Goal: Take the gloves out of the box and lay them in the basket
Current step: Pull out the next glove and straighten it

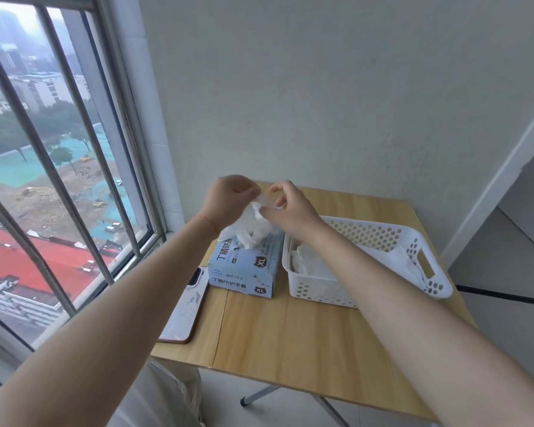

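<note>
A white glove (253, 223) is held up above the opening of the blue box (244, 269), its lower part trailing down into the opening. It is pinched at its upper edge by both hands: the left hand (228, 201) at about 9 o'clock of the glove with fingers curled round the film, the right hand (290, 208) at about 3 o'clock with thumb and forefinger closed on a fold. The box stands on the wooden table (290, 334), and the white perforated basket (426, 260) lies just beside it at 3 o'clock, with several white gloves (309, 263) already laid inside.

The glove is judged to be very light, thin, limp and clingy, so it is likely to sag, fold on itself and drag a neighbour out of the box. It is best taken at the cuff edge with a fingertip pinch and spread flat between the two hands. A phone (185, 306) lies at 9 o'clock of the box.
</note>
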Demonstrator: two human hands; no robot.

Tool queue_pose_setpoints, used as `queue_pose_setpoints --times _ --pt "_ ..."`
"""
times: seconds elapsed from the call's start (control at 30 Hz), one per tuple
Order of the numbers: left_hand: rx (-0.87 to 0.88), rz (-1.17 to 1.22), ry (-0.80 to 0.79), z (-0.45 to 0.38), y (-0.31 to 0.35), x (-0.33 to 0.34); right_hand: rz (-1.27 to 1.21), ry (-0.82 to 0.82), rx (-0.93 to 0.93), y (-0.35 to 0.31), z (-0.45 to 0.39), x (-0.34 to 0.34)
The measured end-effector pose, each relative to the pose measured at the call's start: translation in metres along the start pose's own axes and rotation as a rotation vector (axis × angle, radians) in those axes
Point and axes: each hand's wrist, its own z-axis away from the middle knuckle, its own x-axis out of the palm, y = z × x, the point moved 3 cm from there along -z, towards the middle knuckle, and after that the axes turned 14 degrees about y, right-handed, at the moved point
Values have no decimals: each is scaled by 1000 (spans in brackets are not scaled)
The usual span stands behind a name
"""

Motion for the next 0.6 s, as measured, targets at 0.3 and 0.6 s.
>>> queue_pose_setpoints --times 0.3,0.6 --pt "-186 399 -119 -2 29 -15 -392 135 178 -21 -9 -16" --pt "-384 455 -329 19 19 -4 -432 179 263 -17 -9 -38"
